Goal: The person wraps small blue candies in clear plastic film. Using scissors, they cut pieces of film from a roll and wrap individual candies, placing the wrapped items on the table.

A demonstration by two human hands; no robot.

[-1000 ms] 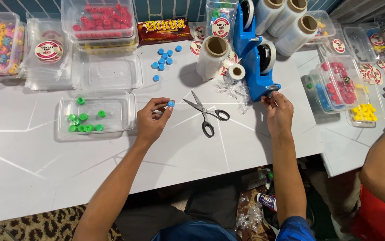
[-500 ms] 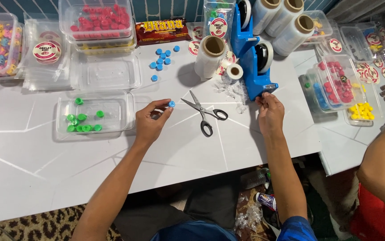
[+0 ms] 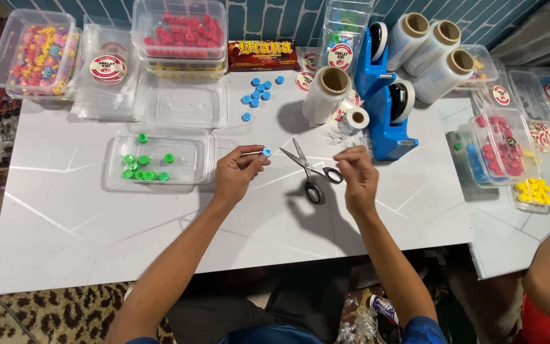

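Left hand pinches a small blue cap just above the white surface. Right hand sits clenched, fingertips pinched, can't tell on what. Scissors lie between the 2 hands, handles nearer the right.

Small round blue cap on a thin stick, just above white table.
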